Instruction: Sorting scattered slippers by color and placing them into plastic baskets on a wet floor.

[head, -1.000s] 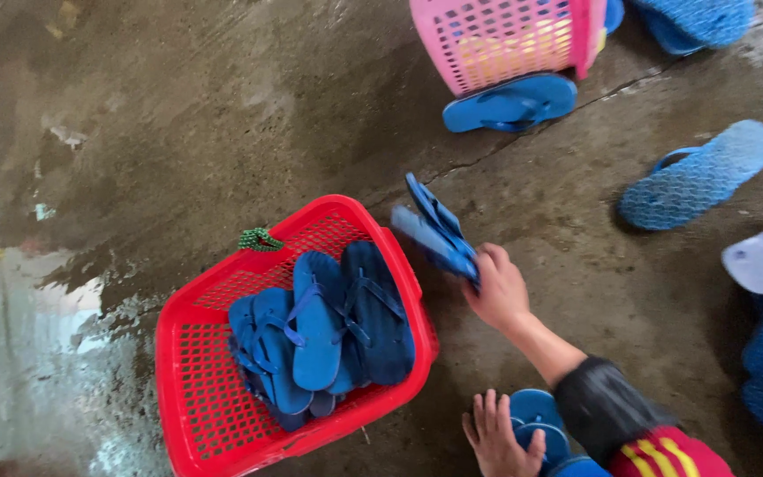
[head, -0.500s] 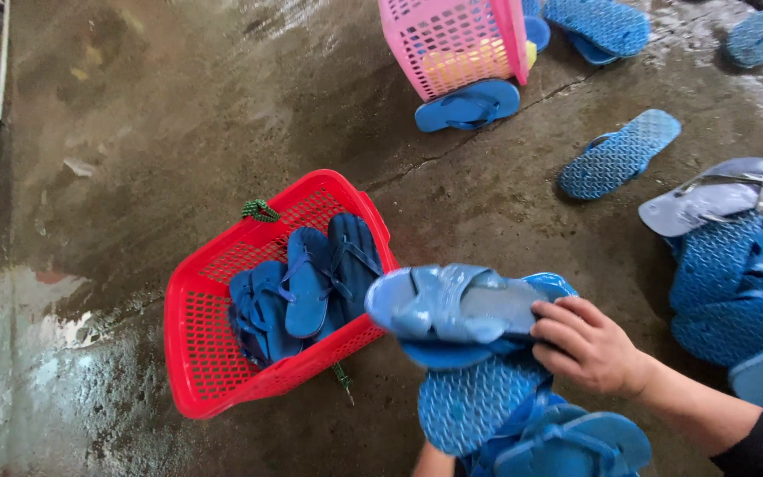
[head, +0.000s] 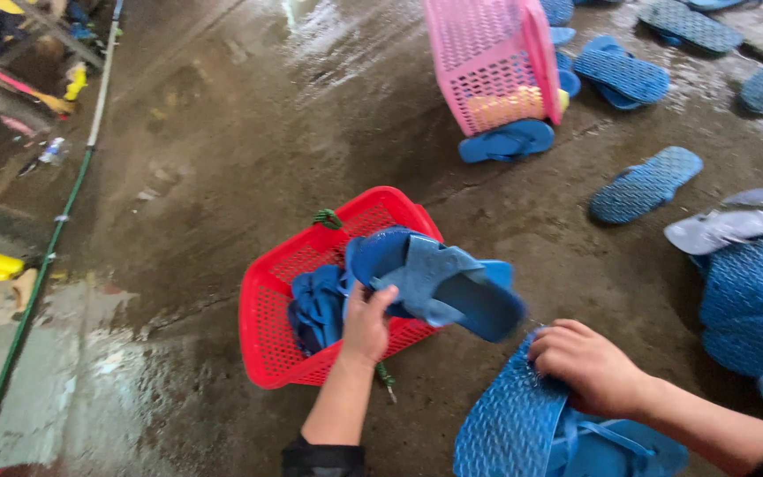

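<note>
- The left hand (head: 366,320) is closed around the edge of a blue slipper (head: 439,281), thumb on top, holding it up over the near rim of the red basket (head: 275,340).
- The right hand (head: 586,364) is curled, fingers bent down and pressing on the ridged sole of another blue slipper (head: 509,424) lying on the wet floor (head: 222,141).
- More blue slippers (head: 318,305) lie inside the red basket.
- A pink basket (head: 494,62) stands farther off, loose slippers around it.
</note>
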